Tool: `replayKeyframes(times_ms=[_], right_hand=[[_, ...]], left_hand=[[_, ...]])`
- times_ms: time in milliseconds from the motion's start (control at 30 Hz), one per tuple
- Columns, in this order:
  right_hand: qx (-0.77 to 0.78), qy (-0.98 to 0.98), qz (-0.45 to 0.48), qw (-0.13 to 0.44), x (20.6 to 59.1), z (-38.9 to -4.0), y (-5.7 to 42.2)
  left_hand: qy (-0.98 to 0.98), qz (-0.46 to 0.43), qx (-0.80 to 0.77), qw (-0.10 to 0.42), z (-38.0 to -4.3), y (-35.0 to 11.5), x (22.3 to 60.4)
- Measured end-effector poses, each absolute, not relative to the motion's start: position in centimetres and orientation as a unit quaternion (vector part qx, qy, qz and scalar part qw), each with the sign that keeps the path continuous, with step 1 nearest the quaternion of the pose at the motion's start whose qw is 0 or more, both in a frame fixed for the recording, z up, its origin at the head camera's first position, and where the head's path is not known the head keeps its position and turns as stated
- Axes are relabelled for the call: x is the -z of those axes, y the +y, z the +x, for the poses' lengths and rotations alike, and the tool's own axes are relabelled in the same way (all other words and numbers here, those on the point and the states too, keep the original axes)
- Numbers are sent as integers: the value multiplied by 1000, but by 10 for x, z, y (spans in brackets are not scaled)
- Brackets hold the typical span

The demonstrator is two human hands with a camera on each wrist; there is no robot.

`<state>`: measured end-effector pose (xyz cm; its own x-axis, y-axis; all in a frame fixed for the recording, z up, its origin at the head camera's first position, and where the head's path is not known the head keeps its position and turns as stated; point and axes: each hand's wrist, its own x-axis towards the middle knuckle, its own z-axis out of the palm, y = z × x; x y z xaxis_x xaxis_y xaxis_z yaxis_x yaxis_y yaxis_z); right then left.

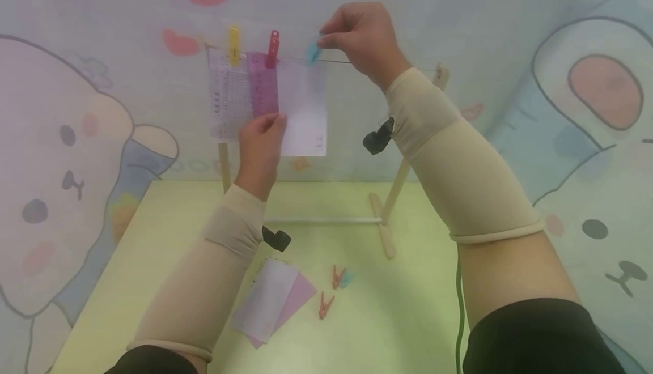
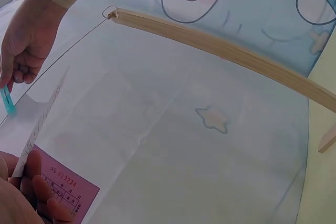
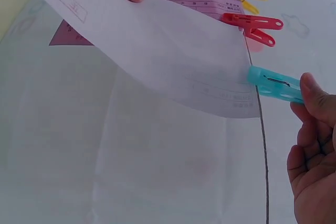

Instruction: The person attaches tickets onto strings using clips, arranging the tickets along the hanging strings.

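Observation:
A white paper sheet [image 1: 304, 107] hangs at the string, with small red print in its lower corner. My left hand [image 1: 261, 150] pinches this sheet at its left edge, thumb on its face in the right wrist view. My right hand [image 1: 364, 37] pinches the handle end of a light blue clothespin [image 3: 274, 83]. The clothespin's tip is at the sheet's top edge, over the string [image 3: 265, 166]. Left of the sheet hang a pink slip [image 1: 263, 82] under a red clothespin [image 1: 272, 49] and a printed white slip [image 1: 228, 96] under a yellow clothespin [image 1: 234, 45].
A wooden stand [image 1: 398, 187] carries the string, with a white bar [image 1: 326, 220] low across it. White and pink papers [image 1: 267, 300] lie on the table [image 1: 408, 317], beside pink clothespins [image 1: 325, 306] and a blue one [image 1: 347, 279]. A cartoon-printed cloth hangs behind.

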<state>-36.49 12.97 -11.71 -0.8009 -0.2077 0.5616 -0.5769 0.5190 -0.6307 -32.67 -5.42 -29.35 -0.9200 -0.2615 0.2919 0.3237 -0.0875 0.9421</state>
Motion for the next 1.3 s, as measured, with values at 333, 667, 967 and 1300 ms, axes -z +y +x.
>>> replayKeyframes(times_ms=[333, 667, 967, 1300], right_hand=[[-375, -883, 217, 179, 109, -370, 120], [-332, -913, 209, 109, 104, -362, 124], [-296, -921, 212, 138, 117, -350, 144], [-312, -746, 375, 453, 236, -300, 190]], left_hand=[[-656, -33, 728, 197, -328, -54, 286], [-663, -40, 720, 201, -328, -52, 284], [-669, -45, 711, 212, -328, -54, 294], [-714, -50, 642, 275, -312, -67, 322]])
